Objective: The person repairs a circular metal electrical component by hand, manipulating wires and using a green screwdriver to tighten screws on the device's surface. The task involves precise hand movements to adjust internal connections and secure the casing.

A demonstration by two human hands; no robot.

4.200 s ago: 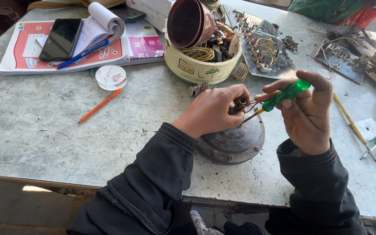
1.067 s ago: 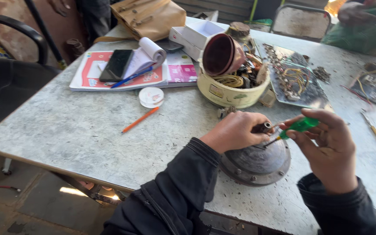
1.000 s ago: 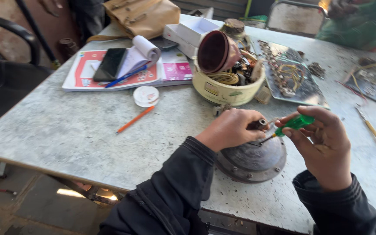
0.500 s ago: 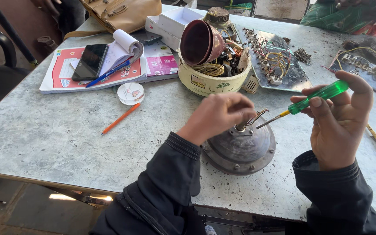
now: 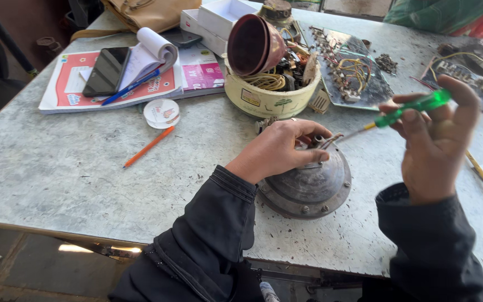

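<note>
While wires are pinched at the hub, slip risk is noted.
Left hand (image 5: 278,150) is closed on wires atop the round motor housing (image 5: 308,184), bench centre; right hand (image 5: 434,140), at 3 o'clock, grips a green screwdriver (image 5: 403,112). A slipped tip could nick insulation or fingers.

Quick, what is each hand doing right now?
Left hand: closed on the wires at the top of the round metal motor housing.
Right hand: closed, holding the green-handled screwdriver.

Green-handled screwdriver (image 5: 406,109) tilted, tip near wires atop round grey motor housing (image 5: 308,187).
</note>
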